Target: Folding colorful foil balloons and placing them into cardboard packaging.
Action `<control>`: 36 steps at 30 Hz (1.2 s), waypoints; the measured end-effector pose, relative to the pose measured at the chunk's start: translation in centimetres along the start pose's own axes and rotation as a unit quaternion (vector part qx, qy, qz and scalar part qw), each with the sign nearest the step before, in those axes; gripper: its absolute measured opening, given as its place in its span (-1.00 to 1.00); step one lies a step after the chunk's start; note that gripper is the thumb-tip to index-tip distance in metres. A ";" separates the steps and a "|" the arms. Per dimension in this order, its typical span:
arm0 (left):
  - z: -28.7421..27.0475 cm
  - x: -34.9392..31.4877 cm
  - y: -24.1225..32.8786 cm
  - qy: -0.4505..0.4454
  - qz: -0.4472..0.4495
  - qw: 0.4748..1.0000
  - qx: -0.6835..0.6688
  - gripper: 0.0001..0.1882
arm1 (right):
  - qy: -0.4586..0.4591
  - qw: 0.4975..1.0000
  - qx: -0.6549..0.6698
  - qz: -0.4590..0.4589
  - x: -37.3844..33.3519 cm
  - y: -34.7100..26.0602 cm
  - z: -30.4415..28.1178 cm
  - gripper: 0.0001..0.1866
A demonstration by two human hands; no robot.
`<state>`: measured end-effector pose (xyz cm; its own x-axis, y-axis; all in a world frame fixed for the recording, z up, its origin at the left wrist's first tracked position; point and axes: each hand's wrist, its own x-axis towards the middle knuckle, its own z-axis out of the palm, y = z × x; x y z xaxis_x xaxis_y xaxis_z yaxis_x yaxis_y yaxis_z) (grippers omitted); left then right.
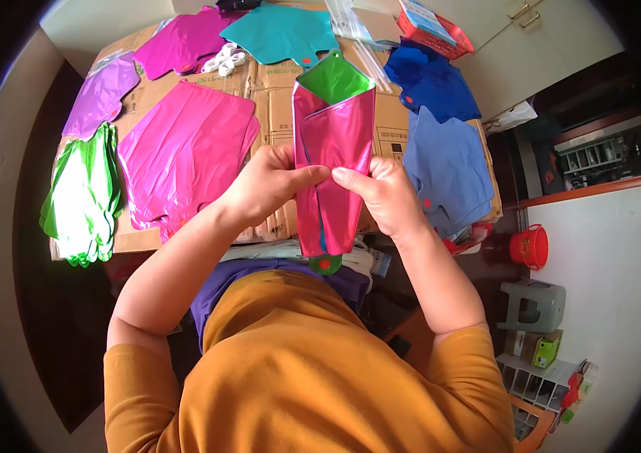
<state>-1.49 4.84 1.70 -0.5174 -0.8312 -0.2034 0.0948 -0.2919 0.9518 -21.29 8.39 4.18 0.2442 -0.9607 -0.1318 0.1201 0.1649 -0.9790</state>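
Observation:
Held upright in front of me is a folded foil balloon (339, 136), flat and uninflated, shiny pink outside with green showing in its open top. A green tab with a hole sticks up at its top, and a green tab with a red dot hangs from its bottom. My left hand (268, 181) grips its left edge, thumb pressed on the pink face. From the other side my right hand (385, 192) grips it, its thumb tip nearly meeting the left one. Most other fingers are hidden behind the foil. Left of it lies a stack of pink foil balloons (192, 147).
Cardboard (275, 98) covers the table. Around its edge lie green (83, 196), lilac (101, 94), magenta (184, 41), teal (279, 34), dark blue (430, 79) and light blue foil balloons (445, 166). White ribbon rolls (224, 59) and a red basket (441, 34) sit at the back.

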 end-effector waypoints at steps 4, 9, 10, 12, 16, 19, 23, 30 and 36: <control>0.3 -2.1 1.9 -0.006 0.037 0.995 0.089 -0.84 | -0.003 0.999 0.036 -0.002 -1.8 -1.0 0.8 -0.87; 0.7 -3.6 3.3 -0.030 0.044 0.998 0.026 -0.87 | -0.026 0.996 0.083 -0.022 -2.9 -0.5 0.4 -0.88; 0.7 -3.7 3.4 -0.037 0.053 0.998 0.005 -0.87 | -0.029 0.995 0.089 -0.040 -3.0 -0.3 0.3 -0.88; 1.2 -4.2 3.7 -0.085 0.109 0.988 -0.075 -0.88 | -0.049 0.963 0.257 -0.065 -3.6 0.1 0.5 -0.86; 0.4 -4.8 4.9 -0.178 0.190 0.966 0.009 -0.83 | -0.173 0.914 0.354 -0.102 -3.3 0.5 0.4 -0.81; -0.3 -4.5 4.5 -0.178 0.202 0.963 0.019 -0.81 | -0.180 0.926 0.324 -0.076 -3.0 0.1 0.1 -0.74; -1.6 -4.4 2.2 -0.135 0.148 0.974 -0.106 -0.78 | -0.071 0.969 -0.091 -0.220 -4.5 -0.7 0.1 -0.42; -0.7 -3.6 -0.1 -0.103 0.010 0.956 -0.275 -0.76 | 0.069 0.773 -0.437 -0.455 -2.9 0.2 1.0 -0.66; 0.2 -5.7 1.1 -0.098 0.025 0.977 -0.187 -0.62 | 0.032 0.938 -0.306 -0.158 -4.2 -1.7 1.1 -0.83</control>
<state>1.35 9.35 3.91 -0.6537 -0.7530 -0.0758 0.4092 -0.4359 0.8016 -21.49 12.36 6.61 0.2285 -0.9548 0.1903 -0.4035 -0.2708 -0.8740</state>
